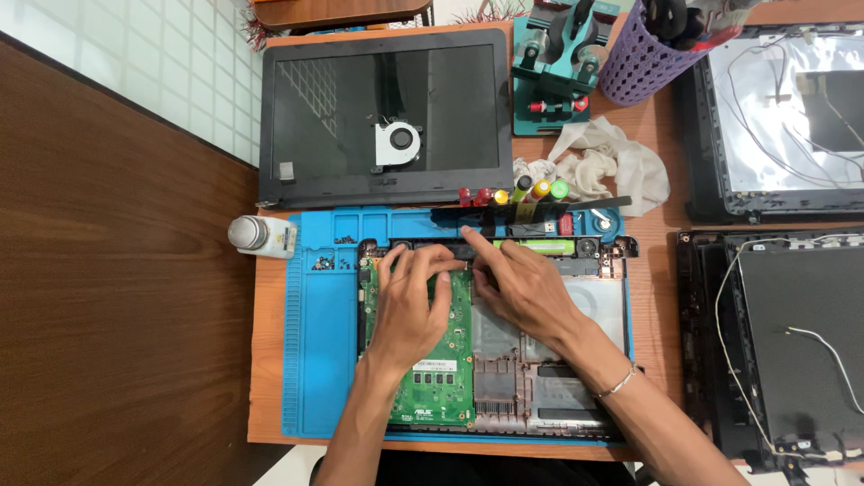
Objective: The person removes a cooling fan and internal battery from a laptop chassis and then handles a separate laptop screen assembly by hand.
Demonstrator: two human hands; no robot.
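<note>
1. Both hands down on the green motherboard point(430, 360), seated in the open laptop base point(576, 360) on the blue mat point(315, 360).
2. Left hand point(409, 301) spread flat over the board's upper half, fingers open and pressing, gripping nothing.
3. Right hand point(517, 283) just right of the board's top edge, forefinger stretched toward the black strip there; possibly pinching a small part, hard to tell with the fingers overlapping.
4. Best done with even, light pressure near the board's top corners, lifting straight rather than prying, so no connector gets strained.
5. Tight room above the board: coloured screwdrivers point(526, 191) and loose screws point(324, 261) close by.
6. Left of the board, bare mat up to its raised rim; a white bottle point(261, 236) beyond the upper left corner.
7. Right of the board, another dismantled laptop shell point(783, 342) with loose wires; little sideways slack.
</note>
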